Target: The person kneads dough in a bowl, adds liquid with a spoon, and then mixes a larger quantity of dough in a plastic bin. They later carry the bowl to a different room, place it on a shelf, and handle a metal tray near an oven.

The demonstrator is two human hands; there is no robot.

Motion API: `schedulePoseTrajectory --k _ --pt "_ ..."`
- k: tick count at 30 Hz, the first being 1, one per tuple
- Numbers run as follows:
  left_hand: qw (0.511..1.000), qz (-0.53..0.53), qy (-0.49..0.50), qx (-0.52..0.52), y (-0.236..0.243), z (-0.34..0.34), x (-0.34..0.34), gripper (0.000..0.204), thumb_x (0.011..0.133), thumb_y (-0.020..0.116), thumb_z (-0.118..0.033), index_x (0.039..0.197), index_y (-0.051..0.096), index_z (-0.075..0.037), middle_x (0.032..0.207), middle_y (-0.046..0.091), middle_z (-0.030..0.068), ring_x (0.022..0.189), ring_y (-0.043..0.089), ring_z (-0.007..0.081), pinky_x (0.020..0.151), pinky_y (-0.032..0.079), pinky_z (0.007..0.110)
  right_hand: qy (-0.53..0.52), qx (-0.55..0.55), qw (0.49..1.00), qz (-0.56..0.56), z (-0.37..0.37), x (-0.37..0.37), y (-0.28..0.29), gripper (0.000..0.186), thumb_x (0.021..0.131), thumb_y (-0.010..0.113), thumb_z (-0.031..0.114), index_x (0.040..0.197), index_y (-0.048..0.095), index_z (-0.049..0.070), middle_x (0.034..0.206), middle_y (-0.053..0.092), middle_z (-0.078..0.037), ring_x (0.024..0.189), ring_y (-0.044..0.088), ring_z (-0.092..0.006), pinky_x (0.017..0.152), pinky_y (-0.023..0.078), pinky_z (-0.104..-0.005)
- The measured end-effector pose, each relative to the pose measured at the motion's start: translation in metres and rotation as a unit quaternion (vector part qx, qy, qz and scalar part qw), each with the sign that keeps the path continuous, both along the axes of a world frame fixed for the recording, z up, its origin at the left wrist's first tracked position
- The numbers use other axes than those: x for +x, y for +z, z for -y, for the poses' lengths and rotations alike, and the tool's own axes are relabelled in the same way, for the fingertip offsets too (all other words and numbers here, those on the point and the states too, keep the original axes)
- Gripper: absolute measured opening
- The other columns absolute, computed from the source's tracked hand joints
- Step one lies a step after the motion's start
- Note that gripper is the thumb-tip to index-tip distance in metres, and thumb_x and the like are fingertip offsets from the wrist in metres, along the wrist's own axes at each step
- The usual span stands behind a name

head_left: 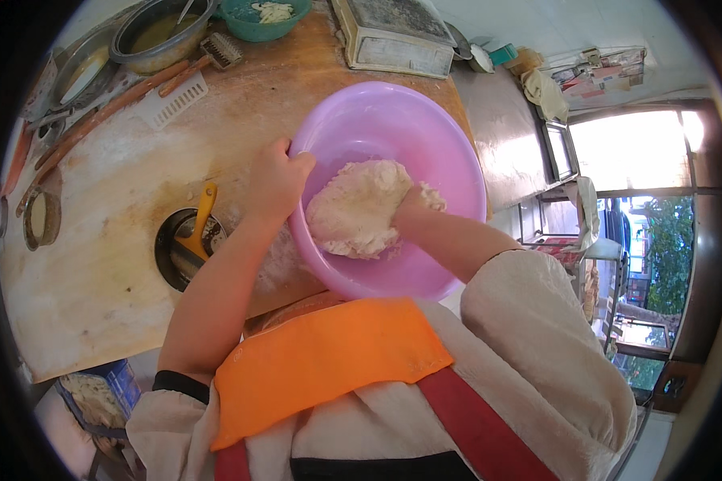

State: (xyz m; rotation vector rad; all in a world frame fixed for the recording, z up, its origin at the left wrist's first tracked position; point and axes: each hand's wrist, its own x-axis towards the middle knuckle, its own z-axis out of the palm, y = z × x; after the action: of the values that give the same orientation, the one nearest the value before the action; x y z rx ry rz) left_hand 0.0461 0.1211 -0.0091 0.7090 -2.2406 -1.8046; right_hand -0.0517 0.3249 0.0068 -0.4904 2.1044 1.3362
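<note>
A large pink plastic bowl (383, 124) sits at the edge of the floury wooden worktop and holds a rough, pale lump of dough (346, 204). My left hand (283, 176) grips the bowl's left rim, its fingers curled over it. My right hand (413, 212) is sunk into the right side of the dough, with its fingers hidden there. Left of the bowl, a dark metal dish (168, 256) holds a yellow-handled scraper (201, 210).
Wooden rods (122, 106), a white slotted plastic piece (172, 103), metal bowls (148, 64), a green bowl (266, 24) and a flour-dusted scale (393, 56) line the back and left. A steel counter (505, 144) runs right. A blue crate (122, 385) stands below the worktop.
</note>
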Motion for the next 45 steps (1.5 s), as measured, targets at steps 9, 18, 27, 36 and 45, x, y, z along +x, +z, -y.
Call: schedulePoseTrajectory --k 9,18,27,36,45 --pt "1.0 -0.003 0.021 -0.014 -0.003 0.001 0.009 0.034 0.072 0.057 -0.023 0.087 0.063 0.006 0.077 0.064 0.0235 0.072 0.063 0.036 0.068 0.048 0.042 0.046 -0.17 0.975 0.134 0.07 0.082 0.031 0.033 0.091 0.05 0.034 0.104 0.068 0.009 0.105 0.068 -0.011 0.101 0.064 -0.0221 0.084 0.048 -0.0398" --pt "0.999 0.032 0.007 -0.018 0.002 -0.001 0.011 0.034 0.072 0.057 -0.022 0.091 0.063 0.005 0.077 0.064 0.0222 0.072 0.063 0.0343 0.068 0.048 0.041 -0.53 -0.735 0.419 0.059 -0.076 -0.028 -0.08 0.032 0.085 0.071 0.025 0.111 0.064 0.007 0.1 0.066 -0.008 0.094 0.061 -0.0176 0.088 0.048 -0.038" --pt "0.998 -0.008 0.043 0.051 0.002 -0.013 0.029 0.03 0.075 0.057 -0.018 0.095 0.063 0.005 0.079 0.065 0.0182 0.071 0.062 0.0273 0.067 0.048 0.038 0.061 -0.495 0.857 0.131 0.016 0.101 -0.011 0.032 0.078 0.066 0.023 0.104 0.063 0.006 0.111 0.058 -0.016 0.106 0.057 -0.0322 0.088 0.047 -0.044" --pt "1.0 0.021 -0.001 0.006 -0.002 -0.01 0.031 0.034 0.075 0.056 -0.021 0.097 0.061 0.004 0.08 0.063 0.0256 0.076 0.063 0.0387 0.069 0.049 0.044 -0.039 -0.567 0.823 -0.016 0.014 -0.037 -0.096 0.057 0.074 0.069 0.044 0.114 0.058 0.005 0.117 0.058 -0.019 0.109 0.054 -0.0366 0.091 0.043 -0.0484" --pt "1.0 0.005 0.028 0.001 -0.01 -0.009 0.028 0.035 0.075 0.054 -0.023 0.097 0.061 0.003 0.082 0.064 0.0259 0.08 0.062 0.0411 0.073 0.048 0.047 0.017 -0.642 0.757 0.123 -0.035 -0.085 0.015 0.041 0.087 0.066 0.023 0.124 0.058 0.008 0.107 0.066 -0.008 0.088 0.062 -0.0219 0.078 0.051 -0.0371"
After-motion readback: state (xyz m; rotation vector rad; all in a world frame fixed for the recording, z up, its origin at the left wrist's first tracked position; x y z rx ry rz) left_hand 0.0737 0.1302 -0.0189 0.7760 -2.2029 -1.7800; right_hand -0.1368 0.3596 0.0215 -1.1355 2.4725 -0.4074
